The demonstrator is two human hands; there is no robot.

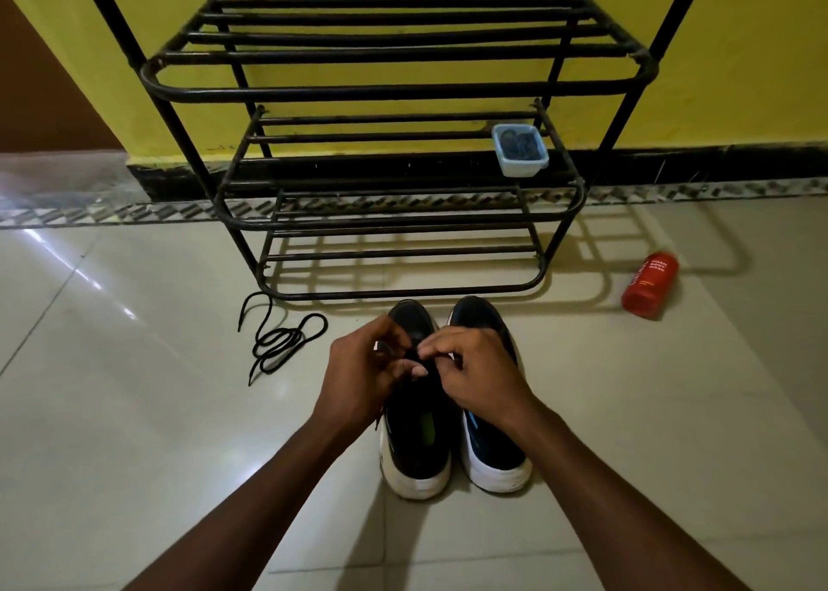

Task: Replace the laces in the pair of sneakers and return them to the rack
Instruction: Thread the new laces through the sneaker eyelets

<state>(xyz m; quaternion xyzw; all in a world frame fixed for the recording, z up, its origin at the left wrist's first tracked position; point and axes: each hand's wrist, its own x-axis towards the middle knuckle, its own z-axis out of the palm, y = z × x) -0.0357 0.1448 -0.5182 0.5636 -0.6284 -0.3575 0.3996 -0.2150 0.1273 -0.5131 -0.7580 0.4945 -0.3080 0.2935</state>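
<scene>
Two shoes side by side on the tiled floor (134, 411), just in front of the rack (394, 93), toes toward it, heels toward the person: left sneaker (419, 438) and right sneaker (493, 442), both dark with white soles, sides about touching. Left hand (363, 373) and right hand (475, 375) meet over the left sneaker's eyelets. Fingers of both are curled, fingertips pinching a black lace (414, 357) between them. Right hand also covers the middle of the right sneaker, so its eyelets are hidden. How far the lace is threaded cannot be told, as hands and dark upper blur together. Loose lace (278, 339), black, lies coiled on the floor left of the shoes, near the rack's front left corner, apart from both hands. Rack is black metal bars, three shelves in view, top cut off by the frame edge. Pale blue tub (519, 151) sits on the right end of the middle shelf, with something dark inside, too small to make out. Red bottle (649, 283) lies tilted on the floor right of the rack, well apart from the shoes; white print, partly readable as "foam body wash". Yellow wall (717, 53) with a dark skirting stands behind the rack. Both forearms are bare, cut off at the bottom edge.
</scene>
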